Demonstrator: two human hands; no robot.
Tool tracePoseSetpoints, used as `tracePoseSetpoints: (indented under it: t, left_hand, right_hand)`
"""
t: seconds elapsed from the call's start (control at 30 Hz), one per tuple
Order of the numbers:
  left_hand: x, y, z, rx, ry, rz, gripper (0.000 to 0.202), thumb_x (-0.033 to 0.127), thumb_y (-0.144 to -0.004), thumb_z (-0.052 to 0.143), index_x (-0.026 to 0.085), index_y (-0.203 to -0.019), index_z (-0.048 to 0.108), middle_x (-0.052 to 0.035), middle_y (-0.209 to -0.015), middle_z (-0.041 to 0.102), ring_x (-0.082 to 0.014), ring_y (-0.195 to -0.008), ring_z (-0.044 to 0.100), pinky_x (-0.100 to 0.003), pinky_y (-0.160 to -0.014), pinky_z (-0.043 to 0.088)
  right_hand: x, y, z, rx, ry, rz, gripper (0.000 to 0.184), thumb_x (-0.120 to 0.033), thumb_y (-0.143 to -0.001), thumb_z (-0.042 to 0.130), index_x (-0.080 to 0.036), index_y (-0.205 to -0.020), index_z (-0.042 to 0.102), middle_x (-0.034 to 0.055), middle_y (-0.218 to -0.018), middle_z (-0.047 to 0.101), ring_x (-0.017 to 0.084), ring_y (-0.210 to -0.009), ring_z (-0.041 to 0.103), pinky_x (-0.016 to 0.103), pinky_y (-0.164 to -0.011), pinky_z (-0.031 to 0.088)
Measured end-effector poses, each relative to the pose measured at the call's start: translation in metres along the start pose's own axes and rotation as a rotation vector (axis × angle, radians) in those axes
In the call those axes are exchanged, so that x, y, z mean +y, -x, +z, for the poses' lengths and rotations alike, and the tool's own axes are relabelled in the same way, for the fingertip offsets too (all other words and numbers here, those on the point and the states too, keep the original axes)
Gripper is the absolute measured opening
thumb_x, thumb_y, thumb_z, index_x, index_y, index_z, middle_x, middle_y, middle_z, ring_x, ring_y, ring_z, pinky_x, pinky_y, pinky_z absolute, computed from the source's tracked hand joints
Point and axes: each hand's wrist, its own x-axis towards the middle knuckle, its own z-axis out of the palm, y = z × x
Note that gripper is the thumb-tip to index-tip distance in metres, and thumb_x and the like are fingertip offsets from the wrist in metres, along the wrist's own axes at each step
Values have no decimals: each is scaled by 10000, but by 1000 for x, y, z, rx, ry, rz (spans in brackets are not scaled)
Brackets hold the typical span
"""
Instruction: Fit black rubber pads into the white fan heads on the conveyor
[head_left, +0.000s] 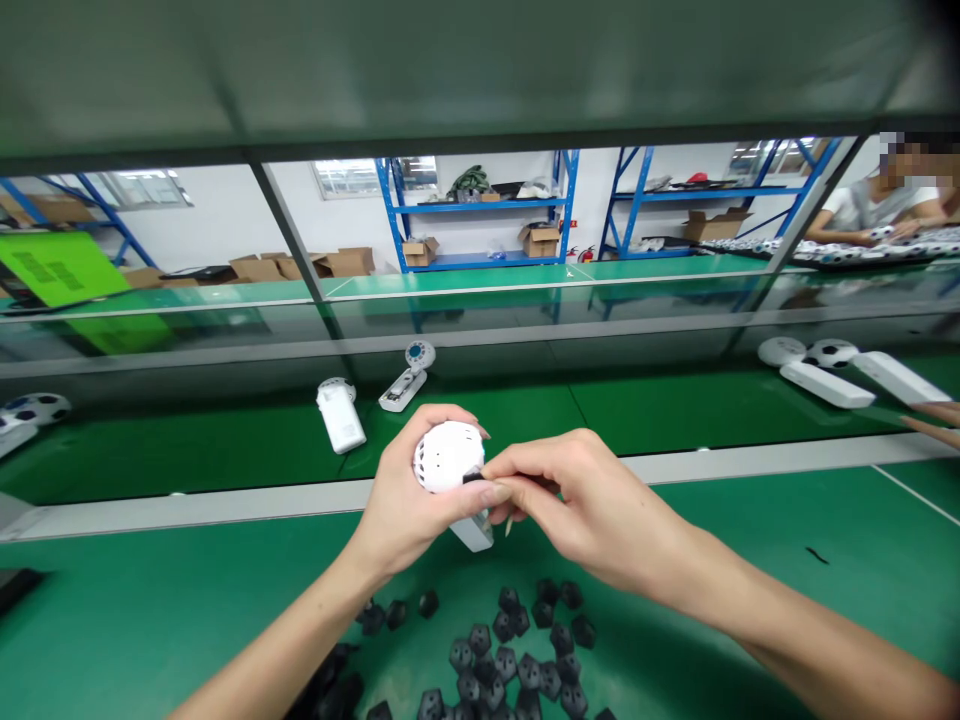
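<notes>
My left hand (409, 500) is wrapped round a white ball-headed device (448, 458) with holes in its dome and a white handle pointing down. My right hand (570, 505) pinches a small black piece (473, 479) against the side of the dome. Both hands hover above the green table, just over a heap of several black pentagon-shaped pieces (510, 655).
On the green conveyor belt (225, 450) behind lie two more white devices (340, 415) (407, 378), with others at the right (825, 372) and far left (34, 410). Another person's fingers (934, 422) reach in at the right edge. A co-worker (885, 205) sits far back right. Blue shelving (480, 210) holds cardboard boxes.
</notes>
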Motion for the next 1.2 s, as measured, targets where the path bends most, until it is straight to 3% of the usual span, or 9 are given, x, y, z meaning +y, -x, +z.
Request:
tracePoseSetpoints:
  t: [0.27,0.43,0.53,0.6,0.8,0.97,1.07,1.13,1.2]
  left_hand:
    - [-3,2,-7,-37,-49,135,356,255,-732,884,195,-1018,679,-46,-953,740,-162,-728,696,-240,-618,574]
    - [-4,4,-4,-17,-66,156,322,254,-757,858,196,-1014,673,-45,-935,735,-168,-720,700,-252,-620,578]
    - [-5,6,-1,-16,-74,169,323,260,-759,852,200,-1026,680,-47,-949,735,-182,-742,709,-269,-644,587]
    - [-4,7,1,-8,-82,179,329,255,-748,861,200,-1020,685,-47,-945,736,-187,-747,706,-271,-642,582]
    - [2,12,6,8,-62,205,291,231,-741,853,198,-979,691,-58,-1024,751,-191,-810,711,-285,-710,596]
    - [-14,1,8,125,44,-24,458,315,-753,885,205,-1120,632,-53,-997,729,-194,-798,706,-276,-667,575]
    - [-31,-32,2,91,132,-161,658,419,-851,828,239,-1404,519,-132,-1324,704,-260,-1073,737,-336,-839,613]
    - [-44,-66,-7,74,-73,-212,628,451,-975,685,217,-1515,468,-184,-1487,623,-300,-1294,663,-386,-1006,577]
    - [-58,-102,-15,151,-402,-269,603,399,-1007,659,171,-1534,473,-217,-1548,564,-343,-1440,547,-435,-1136,493]
  right_hand:
    - [-9,1,-14,-163,-209,129,326,-140,-1053,499,-198,-1044,820,48,-998,830,200,-918,790,264,-780,622]
    - [1,-7,-23,-12,-235,208,199,-283,-956,716,-192,-1118,785,75,-1104,806,251,-1057,762,319,-813,646]
    - [16,-13,-11,-7,-291,126,842,-321,-789,916,-278,-1543,543,90,-1581,570,288,-1453,540,430,-1157,520]
    - [23,-18,-1,-133,-430,115,1086,-295,-735,960,-312,-1653,381,97,-1672,462,293,-1501,490,462,-1228,446]
    - [32,-23,13,-182,-644,70,776,-248,-730,941,-241,-1432,613,78,-1386,685,266,-1264,665,404,-1115,531]
    - [54,-25,25,-158,-546,199,1159,-212,-635,986,-295,-1620,380,132,-1536,582,256,-1287,659,371,-1042,577]
    - [74,-31,25,-155,-282,419,774,-240,-770,898,-165,-1460,556,113,-1129,771,221,-902,754,293,-713,624]
    - [89,-34,15,-59,-160,514,458,-268,-917,749,-108,-1329,625,118,-985,778,210,-773,741,278,-603,591]
    - [101,-35,-3,51,-48,565,388,-266,-980,654,-104,-1330,619,156,-1042,777,237,-811,756,310,-623,599]
